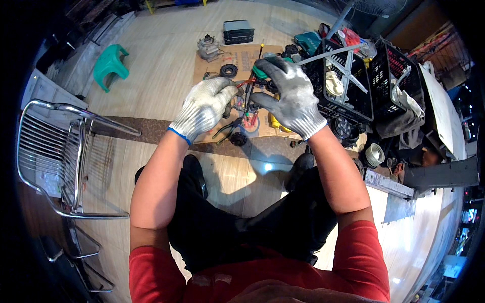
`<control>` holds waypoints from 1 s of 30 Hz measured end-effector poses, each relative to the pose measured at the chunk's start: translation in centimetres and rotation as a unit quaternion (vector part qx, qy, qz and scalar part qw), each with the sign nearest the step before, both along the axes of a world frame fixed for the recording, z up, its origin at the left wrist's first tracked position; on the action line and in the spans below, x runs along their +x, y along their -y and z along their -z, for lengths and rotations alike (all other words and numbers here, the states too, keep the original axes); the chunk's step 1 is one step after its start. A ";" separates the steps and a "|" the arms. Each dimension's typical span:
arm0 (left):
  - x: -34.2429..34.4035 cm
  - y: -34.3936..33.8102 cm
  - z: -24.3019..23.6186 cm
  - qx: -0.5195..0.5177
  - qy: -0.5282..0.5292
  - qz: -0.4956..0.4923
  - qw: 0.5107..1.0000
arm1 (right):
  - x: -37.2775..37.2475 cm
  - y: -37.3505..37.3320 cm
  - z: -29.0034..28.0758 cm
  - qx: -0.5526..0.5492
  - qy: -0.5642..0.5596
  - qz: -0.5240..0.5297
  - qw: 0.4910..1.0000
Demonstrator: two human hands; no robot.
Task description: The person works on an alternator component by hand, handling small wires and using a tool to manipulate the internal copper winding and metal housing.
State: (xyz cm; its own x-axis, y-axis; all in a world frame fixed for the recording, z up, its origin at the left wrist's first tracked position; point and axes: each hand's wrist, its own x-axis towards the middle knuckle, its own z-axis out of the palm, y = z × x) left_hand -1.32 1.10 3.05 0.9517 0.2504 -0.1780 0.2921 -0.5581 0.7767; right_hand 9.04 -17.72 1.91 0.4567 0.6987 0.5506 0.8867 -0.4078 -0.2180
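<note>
"How do the hands stand?"
"White-gloved left hand (207, 103): fingers curled by a thin red rod (246, 82); grip unclear. Grey-coated, gloved right hand (290, 91): thumb and fingers spread."
"Where's the rod?"
"Between them, over a flat brown cardboard sheet (244, 59)."
"Obstructions?"
"A black plastic crate (371, 108) crowds the right."

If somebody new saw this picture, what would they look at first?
Probably the two gloved hands, left grip and right grip, over the cardboard near the middle. Next might come the bright green stool at upper left, then the shiny metal chair by the left edge.
</note>
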 end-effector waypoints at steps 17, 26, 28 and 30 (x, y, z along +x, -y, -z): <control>-0.7 -2.8 3.1 0.134 0.208 0.270 0.930 | 1.4 0.9 1.3 -0.050 -0.023 -0.148 0.987; -0.3 -1.6 1.2 -0.037 0.030 0.097 0.994 | 2.7 1.5 -0.2 0.015 -0.271 -0.042 0.961; -0.4 -1.3 0.7 -0.042 0.009 0.084 0.995 | 3.2 1.9 0.1 0.001 -0.229 -0.063 0.971; -0.1 -1.6 1.1 0.019 0.012 0.111 0.994 | 2.8 1.7 0.2 -0.033 -0.207 -0.076 0.975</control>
